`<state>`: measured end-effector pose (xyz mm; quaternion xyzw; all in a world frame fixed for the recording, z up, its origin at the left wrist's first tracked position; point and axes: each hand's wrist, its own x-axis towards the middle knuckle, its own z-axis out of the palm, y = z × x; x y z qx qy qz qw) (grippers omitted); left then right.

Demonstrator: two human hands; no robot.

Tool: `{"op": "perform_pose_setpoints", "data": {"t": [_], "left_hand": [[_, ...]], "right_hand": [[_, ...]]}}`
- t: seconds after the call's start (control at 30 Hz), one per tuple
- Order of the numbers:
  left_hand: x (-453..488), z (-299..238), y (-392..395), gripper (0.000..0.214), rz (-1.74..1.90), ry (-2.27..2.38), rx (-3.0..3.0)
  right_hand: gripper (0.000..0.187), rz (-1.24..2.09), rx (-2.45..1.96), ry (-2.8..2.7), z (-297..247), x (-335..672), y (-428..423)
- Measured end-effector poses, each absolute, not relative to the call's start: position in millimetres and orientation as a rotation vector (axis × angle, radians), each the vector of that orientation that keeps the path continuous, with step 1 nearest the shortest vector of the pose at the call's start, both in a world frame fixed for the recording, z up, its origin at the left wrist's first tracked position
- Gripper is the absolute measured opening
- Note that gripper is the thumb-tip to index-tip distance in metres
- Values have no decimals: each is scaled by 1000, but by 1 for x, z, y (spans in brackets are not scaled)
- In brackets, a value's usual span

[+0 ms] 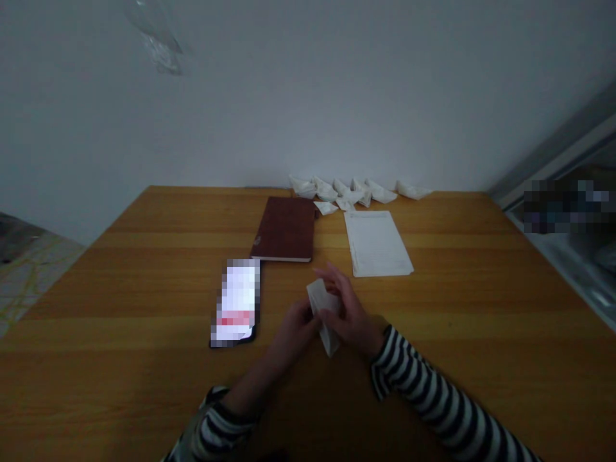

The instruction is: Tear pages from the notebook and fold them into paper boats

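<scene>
Between my two hands is a folded piece of white paper (323,301), held a little above the table near its middle and tilted. My left hand (299,326) pinches its left side, with the fingertips partly hidden behind the paper. On the other side my right hand (350,314) grips it, thumb on the near face and fingers curled over the far side. Toward the wall lie several folded white paper shapes (380,192), some boat-like with raised points. A stack of white paper sheets (378,244) rests beyond my right hand.
A dark red notebook (286,228) lies beyond my left hand. Nearer on the left is a phone (237,301) with a lit, blurred screen. The wooden table (481,308) meets a pale wall (308,96) at its far edge.
</scene>
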<state>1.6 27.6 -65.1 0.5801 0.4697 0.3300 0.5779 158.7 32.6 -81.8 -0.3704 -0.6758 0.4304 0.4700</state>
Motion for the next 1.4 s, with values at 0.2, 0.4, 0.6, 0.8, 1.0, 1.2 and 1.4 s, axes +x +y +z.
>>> {"op": "perform_pose_setpoints", "data": {"t": [0.2, 0.4, 0.6, 0.8, 1.0, 1.2, 1.4], "left_hand": [[-2, -66, 22, 39, 889, 1274, 1776], [0, -67, 15, 45, 1112, 1198, 1727], [0, -59, 17, 32, 1168, 1171, 1478], [-2, -60, 30, 30, 1208, 1237, 1145], [-9, -62, 37, 30, 1264, 1319, 1086], [1, -64, 30, 36, 1087, 1118, 1001], [7, -70, 29, 52, 1063, 740, 687]], "right_hand": [[73, 632, -1054, -1775, -91, 150, 23], [50, 933, -1100, -1503, -93, 153, 19], [41, 1084, -1066, -1262, -92, 158, 18], [36, 1190, -1001, -1338, -91, 161, 31], [39, 1287, -968, -1314, -94, 159, 34], [35, 1186, -1069, -1261, -99, 159, 33], [41, 1024, -1104, -1322, -98, 162, 33]]}}
